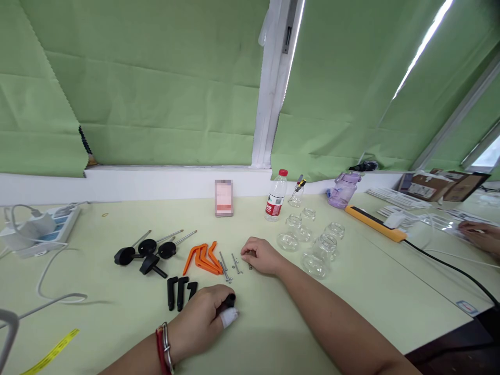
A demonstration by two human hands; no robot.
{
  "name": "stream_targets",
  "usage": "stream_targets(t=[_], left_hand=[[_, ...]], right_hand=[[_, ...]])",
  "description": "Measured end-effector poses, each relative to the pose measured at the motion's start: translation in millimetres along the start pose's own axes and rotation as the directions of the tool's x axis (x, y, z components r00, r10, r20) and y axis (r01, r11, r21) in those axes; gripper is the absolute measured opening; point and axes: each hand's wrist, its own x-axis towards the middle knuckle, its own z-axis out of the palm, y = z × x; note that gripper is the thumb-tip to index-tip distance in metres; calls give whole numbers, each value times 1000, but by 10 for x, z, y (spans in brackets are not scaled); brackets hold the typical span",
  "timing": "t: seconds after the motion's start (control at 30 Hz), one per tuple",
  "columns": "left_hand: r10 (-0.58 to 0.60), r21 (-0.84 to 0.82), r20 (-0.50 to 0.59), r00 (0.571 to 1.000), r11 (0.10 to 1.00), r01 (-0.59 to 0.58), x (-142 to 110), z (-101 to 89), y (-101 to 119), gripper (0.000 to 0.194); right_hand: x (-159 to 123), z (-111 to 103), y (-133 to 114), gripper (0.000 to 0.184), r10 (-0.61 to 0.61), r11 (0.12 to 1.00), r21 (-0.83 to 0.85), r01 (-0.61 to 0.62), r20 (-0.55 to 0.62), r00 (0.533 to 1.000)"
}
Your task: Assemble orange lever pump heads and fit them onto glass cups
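Note:
My left hand (207, 317), its thumb wrapped in white tape, is closed round a black plastic elbow piece (230, 300) with its round end showing. Similar black elbow pieces (182, 292) lie just beyond it. My right hand (263, 255) rests on the table with fingertips pinched together over small metal bits (250, 266); what they hold, if anything, is hidden. To its left are long screws (235, 263) with tiny nuts, then bent orange plastic pieces (202, 259). Black round cups with metal rods (147, 247) lie farther left.
Several small clear glass jars (315, 264) stand right of my right hand. Behind are a water bottle (275, 198), a phone (224, 199), screwdrivers in a jar (297, 197) and a purple bottle (344, 190). Power strips (375, 223) lie either side. Another person's hand (478, 233) is at far right.

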Motion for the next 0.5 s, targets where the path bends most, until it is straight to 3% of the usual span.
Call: stream_targets(t=[0.5], left_hand=[[-24,-17,7,1000,1000,24,17,-15,27,23]], right_hand=[[69,141,-61,14,-68,997,-31,67,-7,998]])
